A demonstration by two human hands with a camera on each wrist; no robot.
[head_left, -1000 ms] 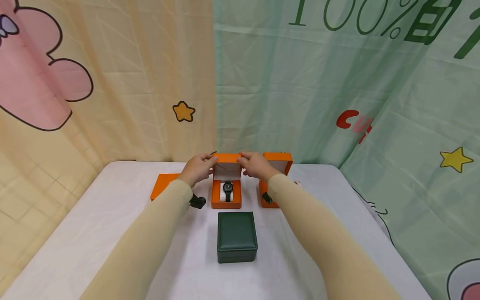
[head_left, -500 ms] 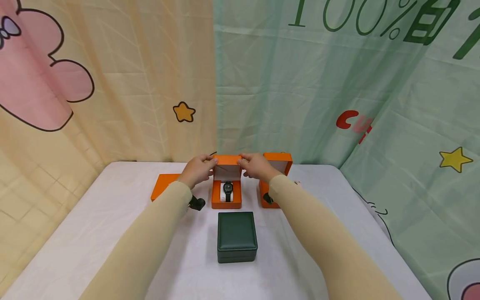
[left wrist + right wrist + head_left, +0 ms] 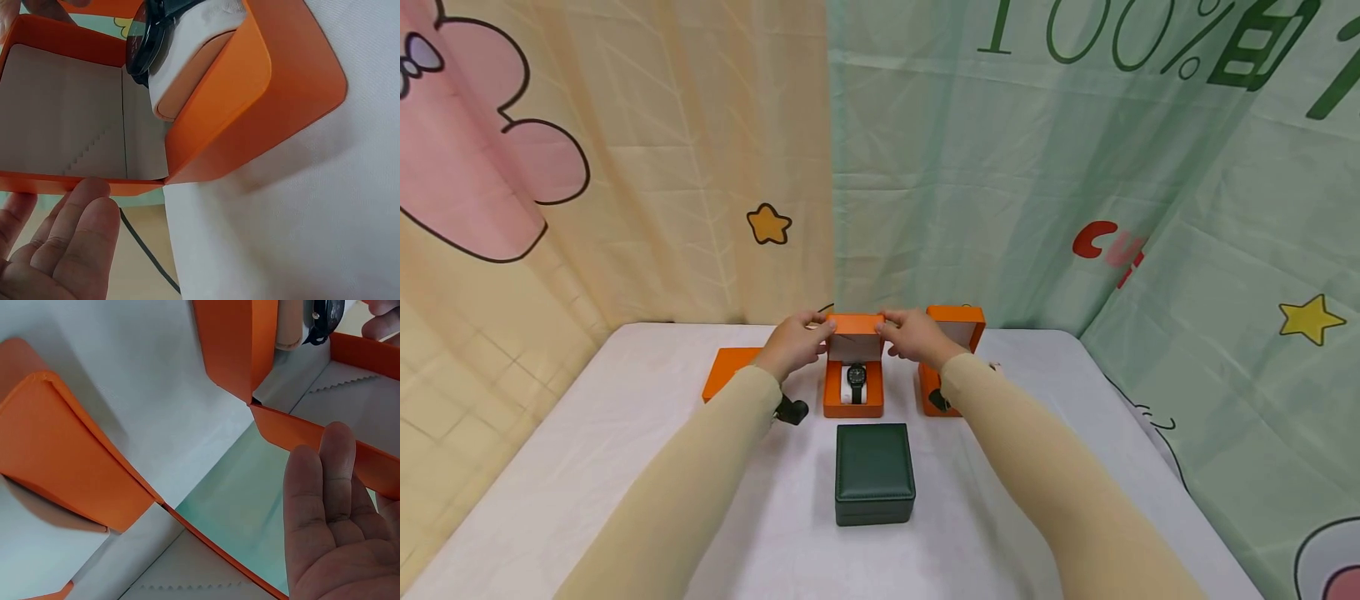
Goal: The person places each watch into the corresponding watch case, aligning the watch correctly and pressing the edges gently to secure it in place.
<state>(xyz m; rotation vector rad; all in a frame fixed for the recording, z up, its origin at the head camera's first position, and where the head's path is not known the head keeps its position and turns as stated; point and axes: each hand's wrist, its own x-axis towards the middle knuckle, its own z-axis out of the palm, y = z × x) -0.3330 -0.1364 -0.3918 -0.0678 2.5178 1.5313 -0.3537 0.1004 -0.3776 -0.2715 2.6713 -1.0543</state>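
Note:
An orange watch box (image 3: 853,411) stands open at the back middle of the table, a black wristwatch (image 3: 856,379) on a white cushion (image 3: 845,387) inside. My left hand (image 3: 796,342) pinches the left corner of its raised lid (image 3: 855,325). At the right corner of that lid, my right hand (image 3: 916,335) pinches too. Both wrist views show fingers along the lid's side walls; the left wrist view shows its pale lining (image 3: 69,112). Nearer the person sits a closed dark green box (image 3: 875,467).
Right of the middle box, a second orange box (image 3: 957,315) stands open, partly hidden by the right forearm. Another orange box (image 3: 727,367) lies left, behind the left arm. The white-covered table (image 3: 985,517) meets printed curtains at its back edge.
The middle box's lid has tipped slightly forward and down, with both hands moving along on it. The other boxes have stayed where they were.

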